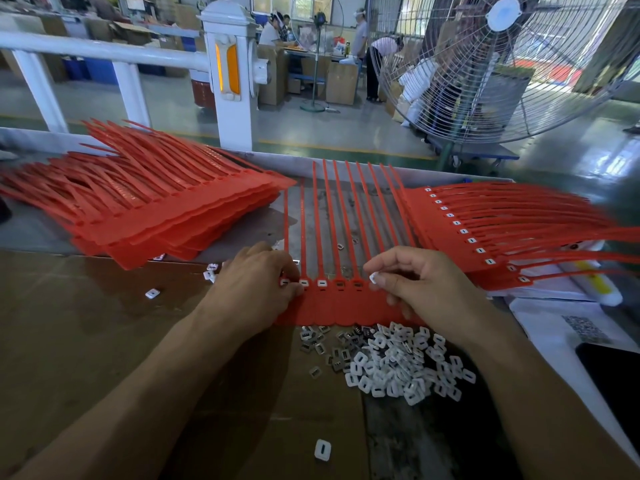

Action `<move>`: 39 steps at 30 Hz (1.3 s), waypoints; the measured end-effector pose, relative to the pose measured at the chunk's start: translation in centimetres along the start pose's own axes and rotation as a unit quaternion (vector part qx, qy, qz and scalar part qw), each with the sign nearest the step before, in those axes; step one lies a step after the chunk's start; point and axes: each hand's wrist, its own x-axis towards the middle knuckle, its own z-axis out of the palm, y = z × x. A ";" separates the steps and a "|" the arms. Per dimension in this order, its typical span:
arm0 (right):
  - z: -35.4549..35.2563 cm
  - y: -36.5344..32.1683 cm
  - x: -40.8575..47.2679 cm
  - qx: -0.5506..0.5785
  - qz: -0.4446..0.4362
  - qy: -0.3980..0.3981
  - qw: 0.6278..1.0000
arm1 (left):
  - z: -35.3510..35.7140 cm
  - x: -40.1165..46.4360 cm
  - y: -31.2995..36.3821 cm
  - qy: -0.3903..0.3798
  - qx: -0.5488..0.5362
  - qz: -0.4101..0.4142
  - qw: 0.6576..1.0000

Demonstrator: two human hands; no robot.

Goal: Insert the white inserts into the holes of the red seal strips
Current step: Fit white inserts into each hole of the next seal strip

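Right now my right hand (419, 289) is pinching a single white insert (373, 278) between thumb and forefinger, holding it just beside the row of holes in the red seal strip sheet (341, 306) lying in front of me. My left hand (256, 285) is pressing its curled fingertips down on the sheet's left end, where three holes are already showing white and the next two are looking unfilled. Just below the sheet, a heap of loose white inserts (405, 365) is lying next to some grey metal clips (329, 344). Further out, a stack of unfilled red strips (156, 209) is sitting to my left, and a fanned stack of finished strips (485, 230) is spreading to my right.
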 end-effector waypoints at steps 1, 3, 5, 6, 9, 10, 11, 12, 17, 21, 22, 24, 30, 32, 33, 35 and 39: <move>0.1 -0.1 0.0 0.002 -0.004 -0.001 1.000 | 0.0 0.0 0.0 -0.001 0.000 0.000 1.000; 0.5 -0.2 0.1 0.001 -0.004 0.000 1.000 | 0.0 0.0 0.0 -0.002 -0.002 0.000 1.000; 1.0 0.0 0.2 0.000 0.005 0.012 1.000 | 0.0 0.1 0.1 -0.002 -0.004 -0.001 1.000; 1.2 0.1 0.3 -0.001 0.007 0.018 1.000 | 0.0 0.1 0.1 -0.002 -0.003 0.000 1.000; 1.8 0.3 0.6 -0.007 0.000 0.030 1.000 | 0.0 0.2 0.0 -0.006 -0.001 0.001 1.000; 2.1 0.3 0.7 -0.009 -0.003 0.033 0.999 | 0.1 0.2 0.0 -0.007 0.000 0.001 1.000; 2.3 0.3 0.8 -0.011 -0.004 0.037 0.999 | 0.1 0.2 0.0 -0.007 0.001 0.002 1.000; 2.6 0.3 0.9 -0.014 -0.004 0.042 0.999 | 0.1 0.2 0.0 -0.006 0.001 0.003 1.000; 3.6 0.2 1.4 -0.052 0.001 0.064 0.997 | 0.2 0.2 0.0 0.000 0.000 0.005 1.000; 4.0 0.2 2.1 -0.095 0.026 0.081 0.992 | 0.3 0.2 -0.1 -0.002 0.001 0.005 1.000; 4.0 0.2 2.3 -0.106 0.032 0.082 0.991 | 0.3 0.2 -0.2 -0.002 0.002 0.006 1.000; 4.2 0.2 2.4 -0.123 0.038 0.080 0.988 | 0.3 0.2 -0.2 -0.002 0.002 0.007 1.000; 4.7 0.3 2.6 -0.144 0.034 0.076 0.986 | 0.5 0.2 -0.2 -0.002 0.002 0.009 1.000; 4.8 0.3 2.6 -0.147 0.035 0.077 0.986 | 0.5 0.2 -0.2 -0.003 0.001 0.008 1.000; 4.9 0.3 2.6 -0.149 0.036 0.080 0.985 | 0.5 0.2 -0.2 -0.003 0.002 0.008 1.000; 5.0 0.3 2.6 -0.154 0.038 0.090 0.983 | 0.5 0.2 -0.2 -0.004 0.003 0.007 1.000; 5.4 0.4 2.6 -0.155 0.038 0.110 0.981 | 0.5 0.1 -0.1 -0.002 0.003 0.007 1.000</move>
